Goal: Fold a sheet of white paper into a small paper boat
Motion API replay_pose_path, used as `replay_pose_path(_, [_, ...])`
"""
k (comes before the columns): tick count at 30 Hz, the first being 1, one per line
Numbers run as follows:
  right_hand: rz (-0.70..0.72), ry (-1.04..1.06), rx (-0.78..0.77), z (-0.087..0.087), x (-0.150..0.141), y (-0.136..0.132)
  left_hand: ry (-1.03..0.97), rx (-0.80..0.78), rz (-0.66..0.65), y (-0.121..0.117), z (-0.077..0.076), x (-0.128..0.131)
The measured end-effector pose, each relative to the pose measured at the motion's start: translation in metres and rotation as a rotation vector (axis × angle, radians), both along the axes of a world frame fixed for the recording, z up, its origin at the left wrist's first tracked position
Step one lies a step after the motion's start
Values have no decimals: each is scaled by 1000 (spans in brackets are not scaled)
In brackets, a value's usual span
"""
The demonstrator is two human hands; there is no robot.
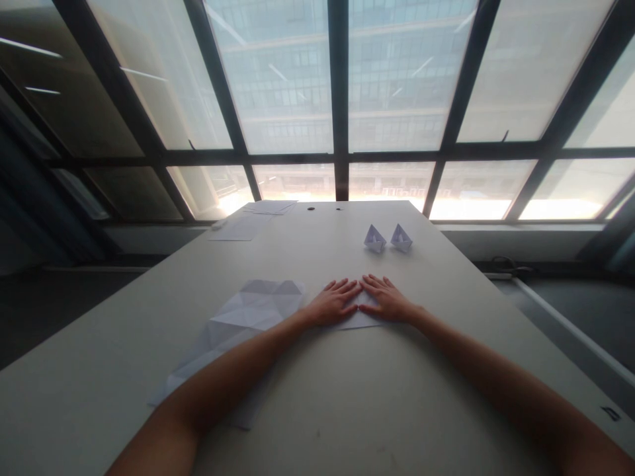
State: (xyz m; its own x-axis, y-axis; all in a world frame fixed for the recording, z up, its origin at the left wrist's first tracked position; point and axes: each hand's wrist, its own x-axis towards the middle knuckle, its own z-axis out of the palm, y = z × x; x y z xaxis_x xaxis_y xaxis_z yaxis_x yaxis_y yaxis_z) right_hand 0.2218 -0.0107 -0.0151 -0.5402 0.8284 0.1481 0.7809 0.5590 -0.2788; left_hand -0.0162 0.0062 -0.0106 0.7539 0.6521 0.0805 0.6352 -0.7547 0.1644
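A folded sheet of white paper (358,321) lies on the white table, mostly covered by my two hands. My left hand (333,303) rests flat on its left side with the fingers stretched out. On its right side my right hand (385,299) presses flat too, fingers spread. The thumbs and fingertips of both hands nearly meet at the middle of the paper. Under and beside my left forearm is a creased, unfolded white sheet (253,311), partly hidden by the arm.
Two folded paper boats, one on the left (375,239) and one on the right (401,238), stand beyond my right hand. Flat white sheets (238,229) lie at the table's far left. Large windows (292,79) rise behind the table (446,396).
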Motion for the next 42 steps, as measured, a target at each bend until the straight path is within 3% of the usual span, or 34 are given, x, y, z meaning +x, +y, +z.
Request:
replay_pose_path(9, [-148, 141, -104, -9, 7, 21, 15, -4, -7, -1, 3, -1])
replay_pose_path(15, [-312, 118, -69, -9, 18, 28, 22, -10, -8, 0, 2, -1])
replay_pose_path(22, [-279, 106, 20, -12, 19, 24, 48, -17, -1, -2, 5, -1])
replay_pose_path(29, [-80, 14, 7, -7, 17, 16, 36, -5, 2, -1, 2, -1])
replay_pose_path(42, [-17, -41, -3, 1, 11, 6, 34, -28, -34, -1, 8, -2])
